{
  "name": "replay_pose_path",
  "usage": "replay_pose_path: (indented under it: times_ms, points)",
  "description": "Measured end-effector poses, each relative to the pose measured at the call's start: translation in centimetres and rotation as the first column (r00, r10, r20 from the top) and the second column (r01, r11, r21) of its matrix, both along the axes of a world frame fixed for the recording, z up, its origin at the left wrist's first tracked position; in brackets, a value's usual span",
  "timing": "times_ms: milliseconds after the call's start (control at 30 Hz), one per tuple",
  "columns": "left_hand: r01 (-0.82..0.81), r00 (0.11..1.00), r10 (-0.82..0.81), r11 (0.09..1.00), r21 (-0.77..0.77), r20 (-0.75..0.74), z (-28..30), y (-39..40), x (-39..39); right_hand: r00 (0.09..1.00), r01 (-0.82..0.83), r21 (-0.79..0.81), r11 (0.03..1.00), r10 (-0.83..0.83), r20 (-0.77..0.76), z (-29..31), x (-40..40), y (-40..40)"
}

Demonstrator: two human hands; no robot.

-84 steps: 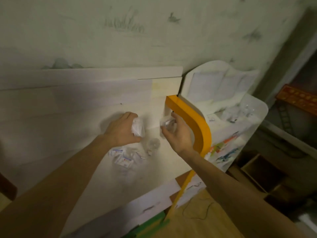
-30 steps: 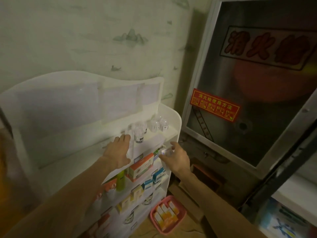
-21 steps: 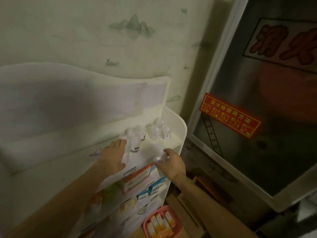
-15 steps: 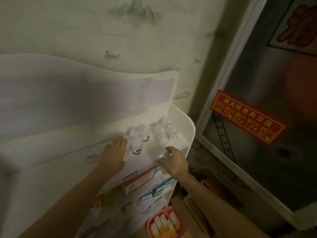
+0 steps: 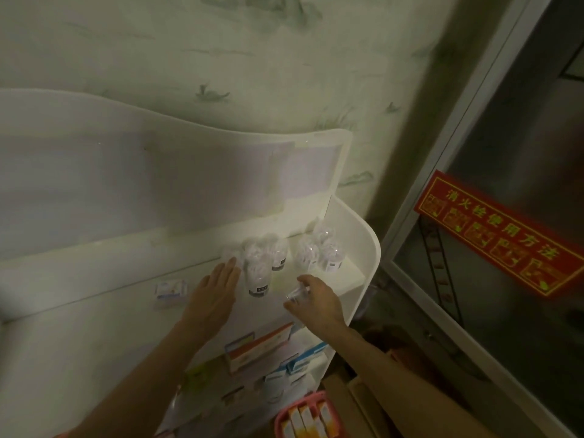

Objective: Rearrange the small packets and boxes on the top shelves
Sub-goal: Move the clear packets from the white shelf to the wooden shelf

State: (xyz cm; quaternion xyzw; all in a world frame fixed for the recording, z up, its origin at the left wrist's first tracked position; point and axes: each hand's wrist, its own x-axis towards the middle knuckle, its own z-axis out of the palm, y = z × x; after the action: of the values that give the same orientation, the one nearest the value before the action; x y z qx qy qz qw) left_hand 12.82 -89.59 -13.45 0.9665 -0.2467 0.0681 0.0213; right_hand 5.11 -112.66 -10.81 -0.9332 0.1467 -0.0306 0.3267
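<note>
Keep your flat left hand [image 5: 215, 292] steadying the shelf [image 5: 354, 279], and set the vial [image 5: 295, 294] pinched in your right hand [image 5: 316, 303] upright beside the others (gently).

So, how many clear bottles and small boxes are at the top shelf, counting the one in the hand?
Standing clear bottles: 6, as far as the blur allows
Held bottle, in the right hand: 1
Small white box: 1
Total: 8
</note>
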Motion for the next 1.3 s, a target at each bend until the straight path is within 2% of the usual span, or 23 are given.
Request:
replay_pose_path:
  times_ms: [133, 233, 433, 633, 867, 1100, 1300]
  points:
    - [-0.017, 0.997, 0.012, 0.998, -0.065, -0.079, 0.1, 0.0, -0.3, 0.999, -0.049, -0.007, 0.999, 0.049, 0.01, -0.3, 0.1, 0.5]
    - [-0.005, 0.999, 0.003, 0.997, -0.081, -0.033, 1.0, 1.0, -0.4, 0.994, -0.107, 0.006, 0.994, 0.107, 0.028, 0.2, 0.2, 1.7]
    - [-0.073, 0.995, 0.073, 0.997, 0.001, 0.072, 2.6, 6.4, -1.1, 0.946, -0.309, -0.021, 0.951, 0.31, 0.094, 1.1, 0.1, 7.6]
    - [-0.247, 0.969, 0.245, 0.962, 0.116, 0.039, 2.8, 14.6, -2.8, 0.876, -0.481, -0.03, 0.876, 0.482, 0.031, -0.6, 0.5, 14.6]
    - [-0.38, 0.922, 0.384, 0.867, 0.323, 0.052, 3.1, 23.8, -6.0, 0.834, -0.548, -0.123, 0.828, 0.552, 0.0, -2.5, 2.2, 21.2]
    - [-0.371, 0.929, 0.358, 0.889, 0.267, 0.099, 4.0, 26.0, -7.0, 0.836, -0.546, -0.113, 0.83, 0.549, -0.011, -3.4, 3.3, 25.7]
    - [-0.347, 0.938, 0.336, 0.909, 0.23, 0.087, 4.9, 26.8, -7.4, 0.822, -0.525, -0.309, 0.793, 0.566, 0.057, -2.8, 2.1, 24.9]
